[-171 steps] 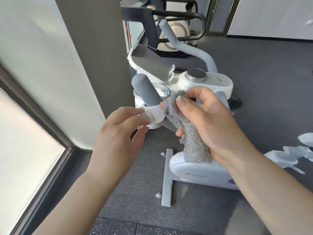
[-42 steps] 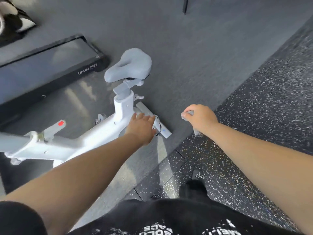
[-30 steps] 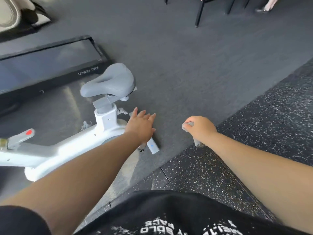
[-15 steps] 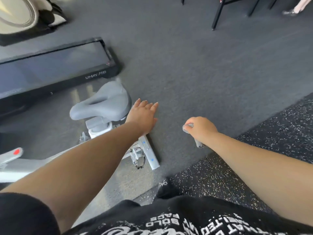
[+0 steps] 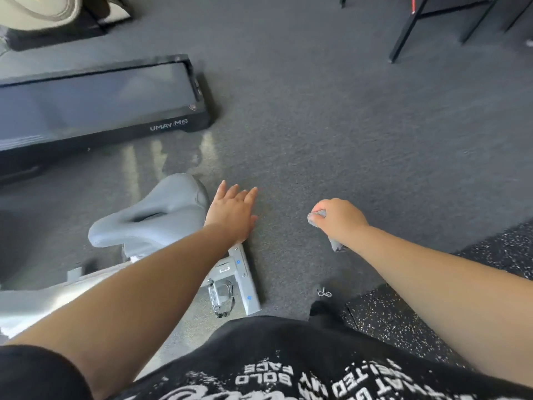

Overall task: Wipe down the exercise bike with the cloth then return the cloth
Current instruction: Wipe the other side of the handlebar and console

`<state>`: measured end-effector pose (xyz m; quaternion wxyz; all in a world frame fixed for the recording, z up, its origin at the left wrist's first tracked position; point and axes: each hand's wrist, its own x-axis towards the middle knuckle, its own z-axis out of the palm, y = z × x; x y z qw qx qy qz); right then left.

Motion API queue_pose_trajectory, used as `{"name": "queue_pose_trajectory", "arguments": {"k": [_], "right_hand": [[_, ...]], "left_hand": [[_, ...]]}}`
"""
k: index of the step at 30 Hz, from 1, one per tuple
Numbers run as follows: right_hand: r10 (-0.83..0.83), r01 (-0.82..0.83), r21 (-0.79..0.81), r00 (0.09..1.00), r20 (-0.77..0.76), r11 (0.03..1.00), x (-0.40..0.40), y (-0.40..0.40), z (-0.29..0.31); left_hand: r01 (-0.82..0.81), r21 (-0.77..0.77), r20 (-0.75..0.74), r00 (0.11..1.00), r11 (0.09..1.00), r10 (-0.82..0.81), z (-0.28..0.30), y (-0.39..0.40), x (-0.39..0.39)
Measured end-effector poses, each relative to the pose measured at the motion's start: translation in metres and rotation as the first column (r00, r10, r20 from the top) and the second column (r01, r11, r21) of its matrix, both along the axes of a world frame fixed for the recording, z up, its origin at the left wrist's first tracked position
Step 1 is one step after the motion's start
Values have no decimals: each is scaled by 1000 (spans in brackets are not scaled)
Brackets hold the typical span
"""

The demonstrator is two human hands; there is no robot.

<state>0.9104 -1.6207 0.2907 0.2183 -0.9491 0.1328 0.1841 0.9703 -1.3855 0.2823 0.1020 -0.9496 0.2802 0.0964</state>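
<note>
The white exercise bike's grey saddle (image 5: 155, 215) is at lower left, with its grey rear foot bar (image 5: 245, 281) and a pedal (image 5: 222, 295) below it. My left hand (image 5: 233, 215) hovers flat with fingers spread just right of the saddle, holding nothing. To the right, over the bare floor, my right hand (image 5: 339, 219) is closed around the grey fluffy cloth (image 5: 315, 219). One end of the cloth pokes out by the thumb and the other hangs below the wrist.
A flat black walking pad (image 5: 95, 108) lies on the grey carpet at upper left. Black metal furniture legs (image 5: 409, 27) stand at top right. Speckled black rubber flooring (image 5: 389, 316) begins at lower right. My black printed shirt fills the bottom edge.
The view has swung from the handlebar end to the saddle end of the bike and keeps drifting, so the saddle slides lower. My right hand still holds the cloth, away from the bike.
</note>
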Motion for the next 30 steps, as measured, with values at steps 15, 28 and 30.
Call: {"name": "queue_pose_trajectory", "arguments": {"k": [15,28,30], "right_hand": [[384,-384,43,923,1,923,249,-55,-3],[629,-628,57,778,14,776,423,71,-9],[657,-656,41,754,3,753,441,86,-9]], "left_hand": [[-495,-11,43,868,869,495,-5,-35,154],[-681,-23,18,732,732,681,-20,61,276],[-703,-17,-7,711,711,703,-18,74,297]]}}
